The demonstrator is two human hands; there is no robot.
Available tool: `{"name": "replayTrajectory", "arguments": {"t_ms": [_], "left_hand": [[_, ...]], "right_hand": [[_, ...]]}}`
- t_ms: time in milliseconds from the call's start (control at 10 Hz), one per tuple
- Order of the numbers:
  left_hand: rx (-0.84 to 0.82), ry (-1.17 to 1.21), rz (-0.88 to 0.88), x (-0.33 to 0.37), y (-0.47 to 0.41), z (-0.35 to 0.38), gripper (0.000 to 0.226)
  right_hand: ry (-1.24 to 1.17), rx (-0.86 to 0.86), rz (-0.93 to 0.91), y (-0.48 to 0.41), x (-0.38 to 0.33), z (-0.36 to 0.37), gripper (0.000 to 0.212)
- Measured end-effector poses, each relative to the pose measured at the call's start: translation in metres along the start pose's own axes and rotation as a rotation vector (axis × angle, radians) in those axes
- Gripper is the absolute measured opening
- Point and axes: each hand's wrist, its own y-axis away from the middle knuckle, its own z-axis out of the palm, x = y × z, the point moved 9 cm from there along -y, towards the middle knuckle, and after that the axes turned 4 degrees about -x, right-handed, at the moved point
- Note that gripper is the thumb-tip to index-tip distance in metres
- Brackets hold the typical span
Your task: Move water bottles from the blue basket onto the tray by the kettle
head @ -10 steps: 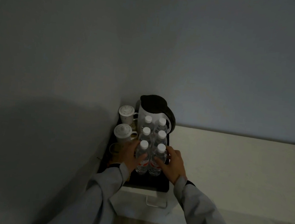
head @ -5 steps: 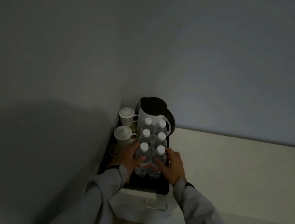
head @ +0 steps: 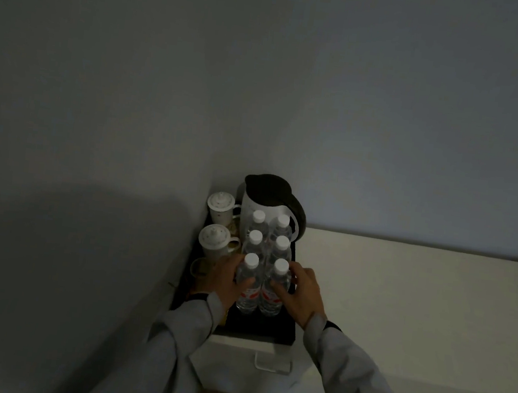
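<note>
Dim room, head cam looking down at corner of a white countertop (head: 401,293).

Black rectangular tray (head: 260,329) sits on counter, pushed into the wall corner. On it: six clear plastic water bottles w/ white caps, 2 columns x 3 rows, packed touching. White electric kettle w/ black lid and handle (head: 269,204) stands at far end of tray, directly behind back row.

Near-left bottle (head: 248,284): upright, long axis vertical, cap up toward cam, red-white label on lower body. Left hand (head: 225,281) wraps it from the left side, thumb across the front of the body, fingers round the far side; hand closed around this bottle. Bottle base down on tray as far as visible.

Near-right bottle (head: 274,290): same, upright, cap up, red label low. Right hand (head: 303,293) cups it from the right, thumb on front near label, fingertips by the shoulder under the cap; grip closed on it.

The two held bottles touch each other side by side, between the hands. Other four bottles (head: 267,239) upright behind, not touched by either hand.

Left of bottles: two white lidded ceramic mugs (head: 217,224), one behind the other, handles to the right. Small brownish cup (head: 199,267) just left of left hand, detail too dark to tell.

Grey sleeves (head: 360,376) on both arms, dark cuff at each wrist.
</note>
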Motion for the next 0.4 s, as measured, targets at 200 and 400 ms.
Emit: {"name": "replayTrajectory", "arguments": {"t_ms": [200,400], "left_hand": [[-0.004,-0.023,0.04,0.011,0.001,-0.007,0.044],[0.039,-0.063,0.0,0.031,-0.013,-0.034,0.049]], "right_hand": [[-0.049,0.001,-0.022,0.0,-0.012,-0.006,0.055],[-0.01,0.047,-0.098,-0.003,-0.029,-0.037,0.064]]}}
